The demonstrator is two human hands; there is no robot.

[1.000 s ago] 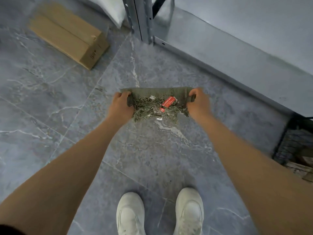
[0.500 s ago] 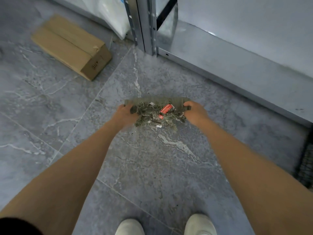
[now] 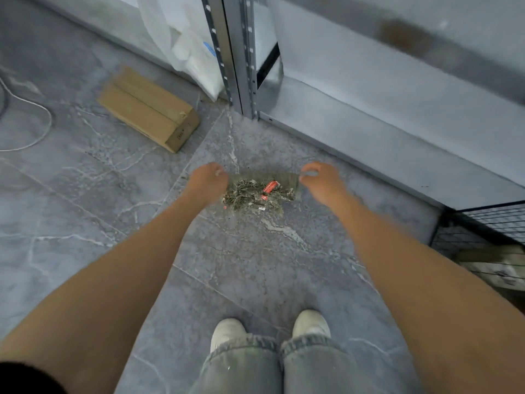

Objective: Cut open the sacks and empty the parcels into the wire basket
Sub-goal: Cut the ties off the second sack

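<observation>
A folded grey-green woven sack (image 3: 262, 189), with frayed threads and a red label, sits low over the floor in front of me. My left hand (image 3: 207, 180) is at its left end with fingers curled down, and the grip itself is hidden. At the sack's right end, my right hand (image 3: 319, 180) has loosely curled fingers that look just off the cloth. The black wire basket (image 3: 488, 220) stands at the right edge, partly cut off, with parcels showing inside it.
A cardboard box (image 3: 150, 112) lies on the grey tile floor at the back left. A white plastic bag (image 3: 193, 52) leans by a metal shelf post (image 3: 238, 58). A low grey shelf (image 3: 397, 115) runs along the right. A white cable (image 3: 37, 115) curls at the far left.
Both hands gripped the sack's ends before. Now the sack sits lower, the right fingers have loosened off its end, and the view has tilted so my jeans show.
</observation>
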